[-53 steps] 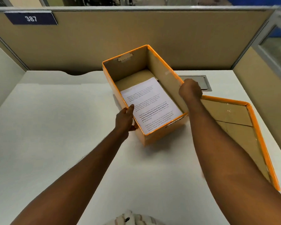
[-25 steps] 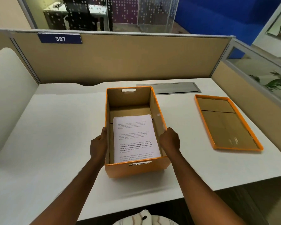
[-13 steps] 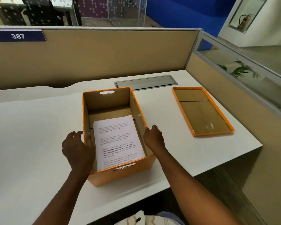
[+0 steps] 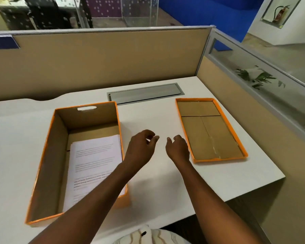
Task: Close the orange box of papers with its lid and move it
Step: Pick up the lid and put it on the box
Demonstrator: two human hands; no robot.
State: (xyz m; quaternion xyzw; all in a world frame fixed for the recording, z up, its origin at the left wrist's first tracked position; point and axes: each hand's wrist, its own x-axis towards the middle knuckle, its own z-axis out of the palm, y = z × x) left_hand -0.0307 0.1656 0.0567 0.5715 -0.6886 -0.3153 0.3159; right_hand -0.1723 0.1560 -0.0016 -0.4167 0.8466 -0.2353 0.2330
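Observation:
An open orange box [image 4: 48,155] stands on the white desk at the left, with a stack of printed papers [image 4: 93,161] lying inside it. Its orange lid [image 4: 209,131] lies upside down on the desk to the right, brown inside facing up. My left hand [image 4: 141,148] hovers over the desk just right of the box, fingers loosely curled and holding nothing; my forearm crosses the box's near right corner. My right hand [image 4: 178,148] hangs empty close to the lid's left edge, fingers apart.
A grey cable flap [image 4: 144,93] is set into the desk [image 4: 165,182] behind the box and lid. Tan partition walls [image 4: 104,62] close off the back and right. The desk's right front corner drops off just past the lid.
Both hands have let go of the box and moved right, towards the lid. The view has swung right as well.

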